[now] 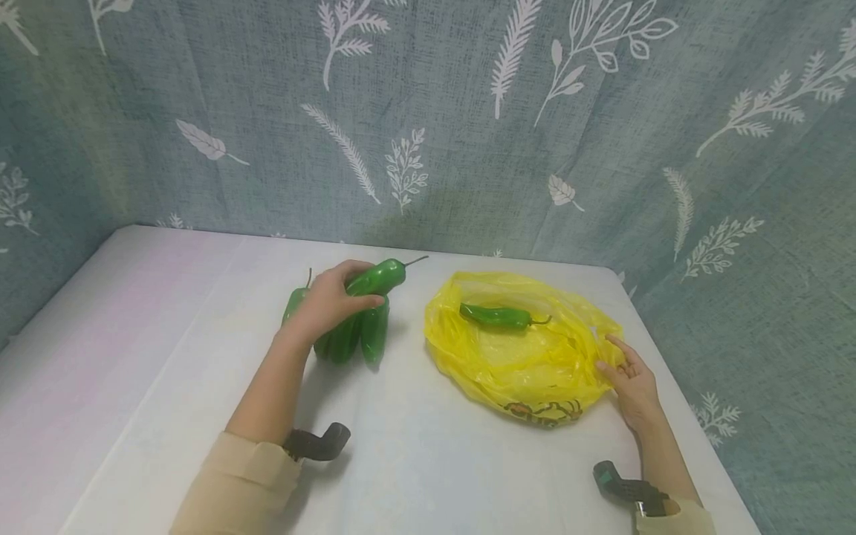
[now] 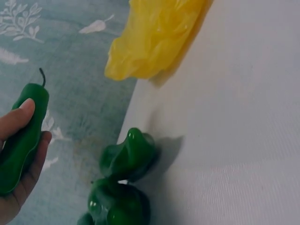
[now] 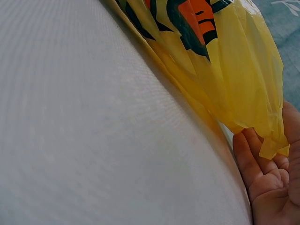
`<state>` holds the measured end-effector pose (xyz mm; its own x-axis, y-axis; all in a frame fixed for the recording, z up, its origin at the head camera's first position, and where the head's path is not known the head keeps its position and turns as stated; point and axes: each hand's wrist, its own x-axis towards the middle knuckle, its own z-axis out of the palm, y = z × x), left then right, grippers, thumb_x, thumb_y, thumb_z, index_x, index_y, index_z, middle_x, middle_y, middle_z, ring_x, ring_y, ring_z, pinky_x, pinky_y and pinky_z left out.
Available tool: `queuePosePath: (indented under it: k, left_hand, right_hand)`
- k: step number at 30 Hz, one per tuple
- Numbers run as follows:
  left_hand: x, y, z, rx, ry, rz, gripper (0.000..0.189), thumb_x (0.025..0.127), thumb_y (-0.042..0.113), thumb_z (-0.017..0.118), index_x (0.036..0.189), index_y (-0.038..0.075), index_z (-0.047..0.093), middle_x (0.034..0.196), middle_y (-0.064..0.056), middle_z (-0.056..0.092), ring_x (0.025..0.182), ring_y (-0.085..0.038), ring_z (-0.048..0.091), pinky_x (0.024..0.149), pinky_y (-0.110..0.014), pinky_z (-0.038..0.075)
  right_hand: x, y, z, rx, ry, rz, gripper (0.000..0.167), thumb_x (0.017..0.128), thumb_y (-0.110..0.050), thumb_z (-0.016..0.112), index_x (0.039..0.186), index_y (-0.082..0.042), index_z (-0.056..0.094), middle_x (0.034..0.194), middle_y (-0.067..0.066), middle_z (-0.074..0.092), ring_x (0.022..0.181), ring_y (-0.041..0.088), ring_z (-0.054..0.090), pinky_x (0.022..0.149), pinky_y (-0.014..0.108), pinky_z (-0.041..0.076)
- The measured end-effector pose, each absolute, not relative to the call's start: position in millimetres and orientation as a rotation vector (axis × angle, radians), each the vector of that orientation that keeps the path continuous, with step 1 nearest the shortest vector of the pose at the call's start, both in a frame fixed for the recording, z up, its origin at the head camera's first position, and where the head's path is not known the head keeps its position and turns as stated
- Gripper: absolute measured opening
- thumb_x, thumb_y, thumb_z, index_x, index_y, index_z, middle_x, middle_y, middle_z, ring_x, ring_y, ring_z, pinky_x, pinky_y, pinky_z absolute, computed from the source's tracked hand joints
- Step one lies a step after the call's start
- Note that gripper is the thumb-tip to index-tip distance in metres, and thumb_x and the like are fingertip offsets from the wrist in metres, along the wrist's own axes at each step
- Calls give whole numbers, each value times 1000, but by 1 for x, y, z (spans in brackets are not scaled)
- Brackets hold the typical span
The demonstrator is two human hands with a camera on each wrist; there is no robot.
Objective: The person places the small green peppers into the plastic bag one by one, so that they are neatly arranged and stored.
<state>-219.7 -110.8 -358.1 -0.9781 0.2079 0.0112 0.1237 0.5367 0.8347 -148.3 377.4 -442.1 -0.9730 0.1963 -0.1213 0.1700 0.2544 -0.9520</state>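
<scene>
My left hand point(image 1: 329, 303) grips a long green pepper point(image 1: 384, 277), its thin stem pointing right, raised above several other green peppers point(image 1: 374, 336) on the table. In the left wrist view the thumb lies along the held pepper point(image 2: 29, 112) and the fingers wrap its far side. A yellow plastic bag point(image 1: 461, 364) lies to the right with its mouth spread wide. Inside it rests one green pepper point(image 1: 498, 316), stem to the right. At the bag's right rim, my right hand point(image 1: 635, 386) holds the thin plastic point(image 3: 253, 103) between thumb and fingers.
A white table point(image 1: 401, 468) carries everything, and its right edge runs close beside the right hand. Behind it hangs a grey-green curtain point(image 1: 441, 134) with white leaf prints. Dark wrist devices point(image 1: 321, 443) stick out from both forearms.
</scene>
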Motion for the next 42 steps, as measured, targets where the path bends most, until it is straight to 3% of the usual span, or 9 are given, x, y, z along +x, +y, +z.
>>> queuePosePath:
  k: [10, 20, 35, 42]
  left_hand:
    - [-233, -91, -358, 298, 2626, 1401, 62, 79, 30, 75, 134, 14, 52, 138, -9, 51, 124, -30, 48, 104, -52, 38]
    - [-240, -69, -356, 401, 2578, 1451, 59, 79, 25, 76, 131, 9, 54, 133, -12, 56, 116, -29, 53, 101, -46, 44]
    - [-246, -33, -347, 561, 2512, 1396, 57, 77, 26, 78, 130, 15, 59, 122, -8, 64, 101, -22, 58, 87, -36, 51]
    - [-248, -13, -346, 558, 2498, 1416, 57, 77, 27, 78, 130, 16, 59, 123, -7, 63, 105, -22, 58, 91, -36, 50]
  right_hand:
    - [-149, 379, -444, -336, -2454, 1879, 68, 90, -25, 65, 149, -21, 30, 156, 12, 19, 122, 0, 37, 89, 1, 38]
    - [-148, 376, -444, -351, -2404, 1916, 67, 90, -22, 66, 148, -20, 33, 157, 14, 18, 118, 1, 37, 88, 0, 38]
    - [-148, 376, -445, -329, -2376, 1966, 67, 90, -21, 65, 148, -19, 31, 157, 12, 16, 129, 4, 35, 91, 2, 38]
    - [-148, 377, -444, -321, -2390, 1962, 68, 91, -21, 64, 149, -18, 29, 158, 12, 16, 137, 10, 30, 93, 3, 38]
